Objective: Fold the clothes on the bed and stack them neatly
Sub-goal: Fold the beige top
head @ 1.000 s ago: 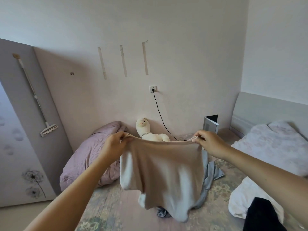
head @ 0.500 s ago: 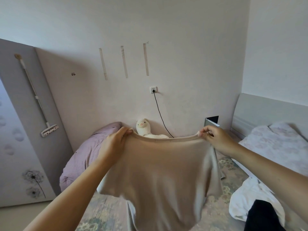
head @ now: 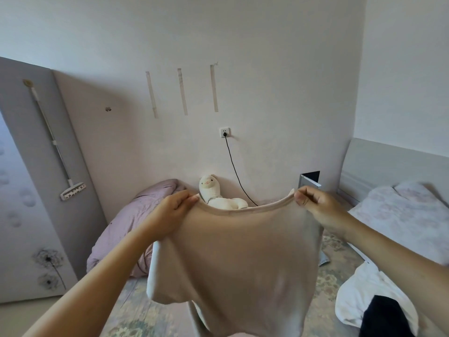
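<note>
Left hand [head: 173, 212] and right hand [head: 315, 206] each pinch one end of the beige shirt's [head: 238, 259] top edge; the shirt hangs spread above the bed [head: 145, 310].

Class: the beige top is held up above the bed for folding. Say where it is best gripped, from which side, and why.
Grip the beige top at the two ends of its ribbed upper edge, from above and outside, as the left hand and right hand pinch it. That edge spans between the hands, so the body hangs open for laying on the bed.
</note>
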`<state>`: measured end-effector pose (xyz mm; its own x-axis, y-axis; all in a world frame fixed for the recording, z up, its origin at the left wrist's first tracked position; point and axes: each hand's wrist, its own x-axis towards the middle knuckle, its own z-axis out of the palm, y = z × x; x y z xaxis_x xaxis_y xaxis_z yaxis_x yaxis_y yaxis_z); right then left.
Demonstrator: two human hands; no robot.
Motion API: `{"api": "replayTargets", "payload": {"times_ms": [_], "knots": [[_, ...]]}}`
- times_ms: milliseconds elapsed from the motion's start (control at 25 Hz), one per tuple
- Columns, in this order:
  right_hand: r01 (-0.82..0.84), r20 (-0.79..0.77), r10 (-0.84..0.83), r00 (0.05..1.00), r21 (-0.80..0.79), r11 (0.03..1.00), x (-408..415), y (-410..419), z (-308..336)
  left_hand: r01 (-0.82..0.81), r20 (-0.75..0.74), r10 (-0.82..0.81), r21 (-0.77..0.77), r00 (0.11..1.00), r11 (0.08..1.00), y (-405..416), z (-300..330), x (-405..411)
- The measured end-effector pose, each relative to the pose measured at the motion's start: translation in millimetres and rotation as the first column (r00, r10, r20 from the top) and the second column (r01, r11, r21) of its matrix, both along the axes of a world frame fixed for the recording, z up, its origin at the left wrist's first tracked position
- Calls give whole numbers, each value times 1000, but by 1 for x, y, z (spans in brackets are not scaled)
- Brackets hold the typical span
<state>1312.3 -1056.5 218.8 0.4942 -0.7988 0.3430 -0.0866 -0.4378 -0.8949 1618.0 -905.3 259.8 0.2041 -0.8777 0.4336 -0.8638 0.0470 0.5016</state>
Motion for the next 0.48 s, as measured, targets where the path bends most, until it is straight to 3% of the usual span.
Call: {"api": "replayTargets", "payload": {"times_ms": [160,280,480], "knots": [[-50,-7,51,999,17,999,-3,5,5,116,-132,-102,106,986,987,0,2,12],[-12,32,13,999,-20,1000,-4,2,5,129,-188,-118,45,975,991,2,3,15],[-137,177,114,978,127,982,-1,4,10,179,-281,-158,48,946,983,10,22,10]]}}
